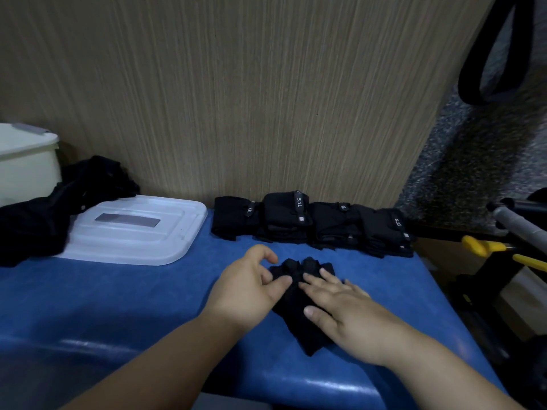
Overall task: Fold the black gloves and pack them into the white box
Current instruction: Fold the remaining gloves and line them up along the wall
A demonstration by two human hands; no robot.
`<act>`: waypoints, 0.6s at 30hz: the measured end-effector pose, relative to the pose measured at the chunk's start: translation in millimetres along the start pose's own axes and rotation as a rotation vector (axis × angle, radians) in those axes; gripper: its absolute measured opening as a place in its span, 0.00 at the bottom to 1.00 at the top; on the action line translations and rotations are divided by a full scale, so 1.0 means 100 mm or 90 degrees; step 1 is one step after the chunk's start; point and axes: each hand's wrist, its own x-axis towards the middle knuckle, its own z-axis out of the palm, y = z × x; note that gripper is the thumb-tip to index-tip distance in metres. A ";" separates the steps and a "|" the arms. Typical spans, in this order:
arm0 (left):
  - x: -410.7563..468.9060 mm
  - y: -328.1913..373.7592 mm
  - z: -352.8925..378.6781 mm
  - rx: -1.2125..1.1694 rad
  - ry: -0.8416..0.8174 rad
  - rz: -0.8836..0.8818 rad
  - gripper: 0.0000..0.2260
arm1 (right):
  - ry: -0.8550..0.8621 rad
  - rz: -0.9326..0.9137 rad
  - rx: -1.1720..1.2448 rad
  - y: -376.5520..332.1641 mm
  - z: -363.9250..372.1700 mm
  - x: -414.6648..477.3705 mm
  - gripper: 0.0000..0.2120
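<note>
Two bare forearms reach in from the bottom edge, meeting over a black glove (299,303) that lies flat on the blue padded table (133,294). Right hand (343,306) is spread wide, palm down, fingers apart and pressing right on top of the glove, holding nothing. Left hand (251,288) sits at the glove's left edge, fingers loosely curled, thumb arched up and clear of the forefinger; its fingertips touch the fabric near the glove's finger end, and it grips nothing that can be made out. The glove's stubby finger ends point away toward the wall, its cuff toward the camera.

Further back, tight against the wood-grain wall panel (236,99), a row of folded black gloves (313,223) lines up side by side, small white lettering showing on the straps. Off to the left, a white lid (139,232) with a grey rectangular patch lies flat on the table. Beside it, a loose heap of black gloves (59,202) drapes over the lid's left corner. At the far left edge stands the white box (26,170), well apart from the hands. Yellow-handled tool (497,250) at the right, off the table.
</note>
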 end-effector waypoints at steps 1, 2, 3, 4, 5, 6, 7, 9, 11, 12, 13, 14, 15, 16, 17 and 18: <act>0.00 0.02 0.01 -0.038 0.005 0.001 0.11 | -0.001 0.012 -0.010 -0.04 0.02 -0.01 0.26; 0.00 0.04 0.01 -0.077 0.001 0.000 0.11 | 0.002 0.023 -0.014 -0.07 0.03 -0.02 0.27; 0.00 0.05 0.02 -0.108 -0.009 -0.002 0.11 | 0.007 0.032 -0.011 -0.11 0.04 -0.03 0.27; 0.00 0.06 0.04 -0.127 -0.024 0.000 0.10 | 0.010 0.042 -0.003 -0.14 0.04 -0.04 0.28; 0.00 0.06 0.06 -0.129 -0.039 0.005 0.08 | 0.009 0.049 0.008 -0.15 0.04 -0.04 0.28; -0.01 0.06 0.08 -0.117 -0.053 0.016 0.06 | 0.009 0.052 0.019 -0.14 0.03 -0.04 0.28; -0.01 0.06 0.10 -0.090 -0.066 0.031 0.04 | 0.012 0.054 0.033 -0.12 0.01 -0.05 0.28; -0.04 0.03 0.14 -0.012 -0.103 0.069 0.06 | 0.023 0.065 0.067 -0.04 -0.03 -0.05 0.28; -0.06 -0.02 0.19 0.066 -0.155 0.118 0.07 | 0.033 0.079 0.074 0.07 -0.07 -0.07 0.27; -0.07 -0.04 0.22 0.109 -0.177 0.145 0.07 | 0.030 0.081 0.065 0.12 -0.09 -0.08 0.27; -0.07 -0.06 0.25 0.157 -0.195 0.173 0.08 | 0.016 0.082 0.056 0.16 -0.10 -0.09 0.27; -0.07 -0.07 0.27 0.200 -0.207 0.200 0.10 | -0.006 0.082 0.046 0.19 -0.11 -0.11 0.28; -0.06 -0.08 0.28 0.229 -0.215 0.219 0.12 | -0.029 0.081 0.032 0.21 -0.12 -0.13 0.28; -0.06 -0.08 0.29 0.247 -0.221 0.231 0.14 | -0.052 0.082 0.011 0.23 -0.12 -0.14 0.29; -0.05 -0.08 0.30 0.262 -0.225 0.239 0.15 | -0.070 0.085 -0.009 0.23 -0.11 -0.16 0.29; -0.05 -0.08 0.31 0.278 -0.230 0.245 0.16 | -0.075 0.091 -0.022 0.25 -0.11 -0.17 0.30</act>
